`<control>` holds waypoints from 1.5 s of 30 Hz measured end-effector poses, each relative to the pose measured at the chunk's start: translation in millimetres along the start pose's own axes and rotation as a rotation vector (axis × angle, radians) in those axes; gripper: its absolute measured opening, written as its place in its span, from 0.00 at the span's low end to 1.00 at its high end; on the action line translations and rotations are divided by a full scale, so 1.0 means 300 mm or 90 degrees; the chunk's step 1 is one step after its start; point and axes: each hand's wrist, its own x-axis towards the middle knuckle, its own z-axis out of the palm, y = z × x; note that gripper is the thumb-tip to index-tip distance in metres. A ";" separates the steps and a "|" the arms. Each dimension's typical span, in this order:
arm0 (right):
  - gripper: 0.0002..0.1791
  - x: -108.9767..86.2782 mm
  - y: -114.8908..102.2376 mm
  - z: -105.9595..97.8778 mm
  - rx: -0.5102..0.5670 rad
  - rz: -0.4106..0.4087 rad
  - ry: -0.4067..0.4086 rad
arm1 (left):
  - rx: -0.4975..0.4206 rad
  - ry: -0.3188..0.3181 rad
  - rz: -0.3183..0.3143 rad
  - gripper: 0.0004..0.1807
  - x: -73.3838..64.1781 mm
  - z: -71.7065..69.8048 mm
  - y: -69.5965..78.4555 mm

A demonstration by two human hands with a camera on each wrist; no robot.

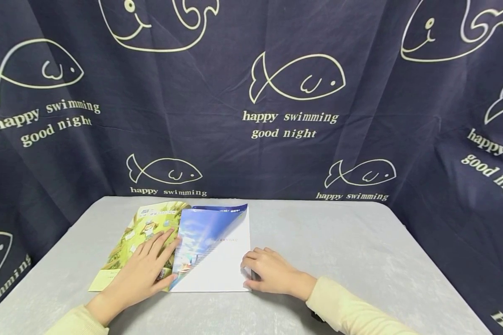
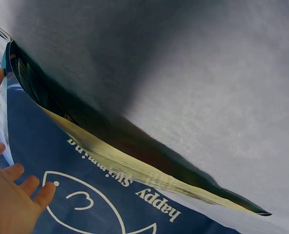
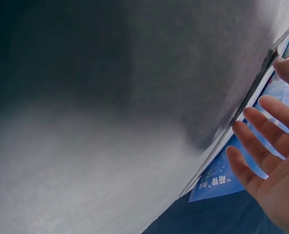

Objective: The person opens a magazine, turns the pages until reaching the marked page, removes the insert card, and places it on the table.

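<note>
An open booklet (image 1: 230, 272) lies near the middle of the table in the head view. Its left side (image 1: 119, 251) is green with a drawn figure; a blue sheet (image 1: 201, 232) folds diagonally across the white page on the right. My left hand (image 1: 136, 277) rests on the green side, fingers spread, thumb by the fold. At the booklet's right edge, my right hand (image 1: 272, 272) touches with bent fingertips and thumb. The right wrist view shows those fingers (image 3: 269, 126) spread and fairly straight alongside the edge. The left wrist view shows the green side's lower edge (image 2: 144, 170) curving up.
A grey table (image 1: 339, 242) extends around the booklet. Dark blue curtains (image 1: 218, 125) with fish drawings and lettering hang behind it and along both sides. Light yellow sleeves (image 1: 348, 307) cover both forearms.
</note>
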 end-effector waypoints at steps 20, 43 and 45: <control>0.18 -0.002 -0.003 0.011 -0.016 -0.017 0.006 | -0.001 -0.002 0.064 0.33 0.004 0.011 0.002; 0.24 0.001 -0.013 -0.009 -0.003 -0.010 -0.029 | -0.016 -0.007 0.040 0.32 0.000 0.019 0.017; 0.24 0.001 -0.014 -0.010 -0.005 -0.011 -0.027 | -0.017 -0.006 0.038 0.33 0.002 0.021 0.016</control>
